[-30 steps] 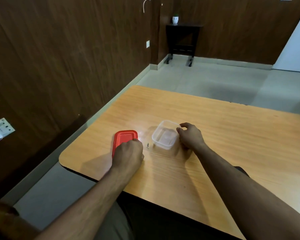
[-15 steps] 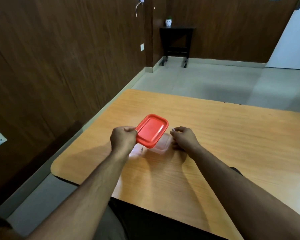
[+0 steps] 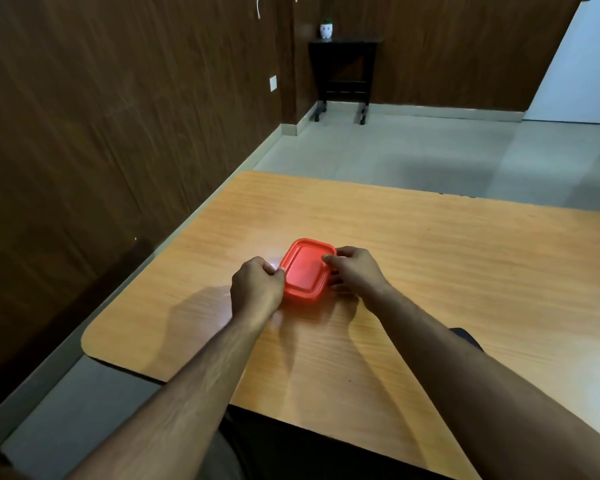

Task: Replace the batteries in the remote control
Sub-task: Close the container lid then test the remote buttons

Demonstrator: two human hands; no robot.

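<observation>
Head view: a red lid sits on a small container on the wooden surface. The left hand pinches the lid's left edge with its fingers; the right hand grips the right edge, thumb on top. No remote control or batteries are visible. To seal well, press evenly around the rim, steadying the container.

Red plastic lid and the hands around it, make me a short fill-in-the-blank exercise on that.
1. The rectangular plastic lid is coloured ____.
2. The lid sits on a ____ wooden table.
3. The left hand touches the lid's ____ edge.
4. The right hand rests ____ fingers on the lid.

Missing words: red; light; left; its
</observation>
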